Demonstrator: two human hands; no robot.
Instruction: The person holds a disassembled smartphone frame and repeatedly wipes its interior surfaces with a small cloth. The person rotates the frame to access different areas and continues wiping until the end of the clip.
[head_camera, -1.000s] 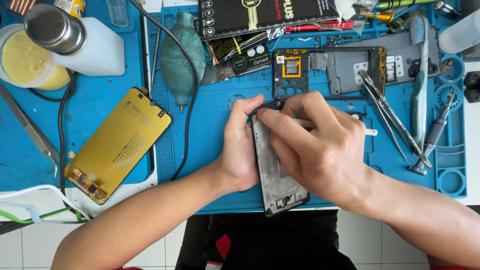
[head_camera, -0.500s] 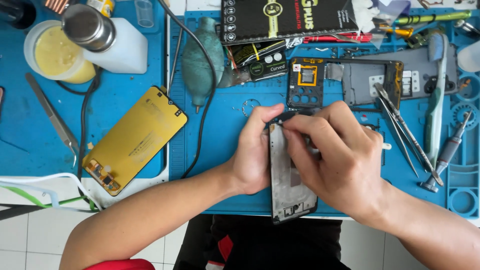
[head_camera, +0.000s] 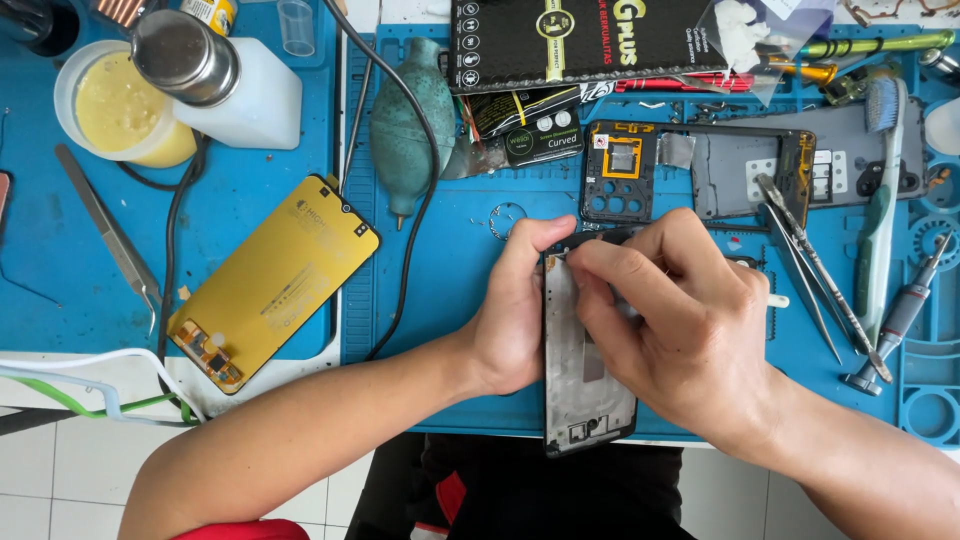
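Observation:
A bare phone frame (head_camera: 583, 385) with a black rim lies upright on the blue work mat (head_camera: 450, 270). My left hand (head_camera: 515, 310) grips its left edge, thumb at the top corner. My right hand (head_camera: 680, 325) rests over the frame's upper half, fingers pinched on a small white-tipped tool (head_camera: 777, 300) pressed at the frame's top left corner. Most of the tool is hidden under my fingers.
A yellow-backed phone screen (head_camera: 275, 275) lies left, near tweezers (head_camera: 110, 235), a green air blower (head_camera: 405, 125) and a jar of yellow liquid (head_camera: 120, 105). A grey back cover (head_camera: 760, 170), tweezers (head_camera: 805, 265), a toothbrush (head_camera: 878, 210) and a screwdriver (head_camera: 900, 315) lie on the right.
My hands stay on the phone frame, the right fingers shifting slightly at the top corner. The view has drifted, so everything sits a little lower and further right.

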